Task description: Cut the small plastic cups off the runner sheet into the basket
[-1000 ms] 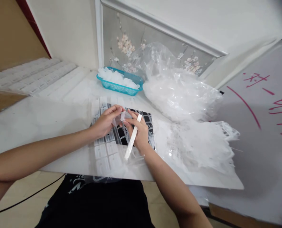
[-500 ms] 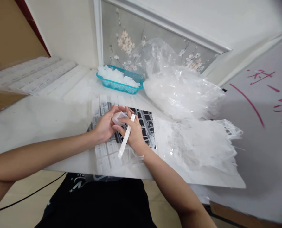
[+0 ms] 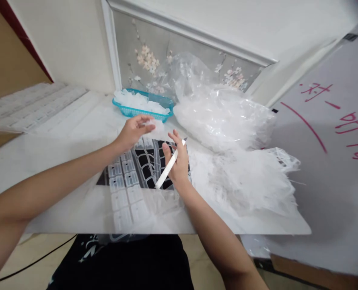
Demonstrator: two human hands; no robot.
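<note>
My left hand (image 3: 134, 132) is closed on a small translucent plastic box (image 3: 157, 127), blurred, just in front of the blue basket (image 3: 142, 114). A slim white-handled craft knife (image 3: 168, 167) with a dark pointed tip lies slanted across my right hand (image 3: 179, 161), held in the palm with thumb and fingers partly spread. Below both hands a dark patterned sheet (image 3: 147, 163) lies on the table, with a clear plastic sheet of moulded compartments (image 3: 123, 181) at its left.
Translucent pieces fill the basket. A large clear bag (image 3: 224, 117) of white pieces stands behind right, with a heap of plastic scraps (image 3: 254, 177) nearer. Stacked moulded sheets (image 3: 43, 106) lie at the left. A whiteboard with red writing (image 3: 326, 161) stands right.
My hands have come apart. The left one has moved up and away toward the basket with the box; my right hand has shifted slightly right, its fingers opening more around the knife.
</note>
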